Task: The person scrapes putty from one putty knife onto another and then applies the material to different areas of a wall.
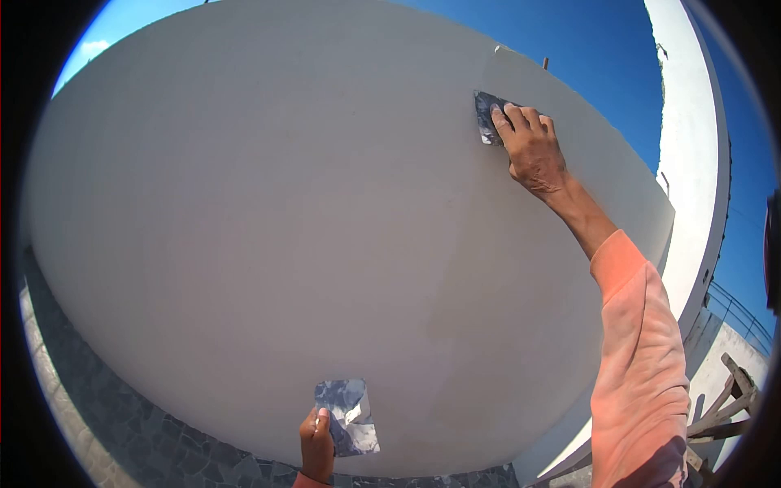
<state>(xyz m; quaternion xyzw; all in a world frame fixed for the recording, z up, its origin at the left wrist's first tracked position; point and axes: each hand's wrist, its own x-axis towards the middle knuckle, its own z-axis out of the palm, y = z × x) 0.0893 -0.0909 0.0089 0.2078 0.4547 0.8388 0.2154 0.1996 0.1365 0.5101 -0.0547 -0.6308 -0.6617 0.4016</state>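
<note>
My right hand is raised to the upper right part of a grey plastered wall. Its fingers are closed on a flat metal putty knife, whose blade lies against the wall. Low in the view, my left hand grips a second, wider flat metal scraper. White paste is smeared on this scraper's face, and it is held in front of the wall's lower part. A darker, damp-looking patch spreads over the wall below my right hand. The handles of both tools are mostly hidden by my fingers.
A white wall or pillar stands at the right edge. Wooden beams lean at the lower right. Stone paving runs along the wall's foot. A small stub sticks up from the wall's top edge.
</note>
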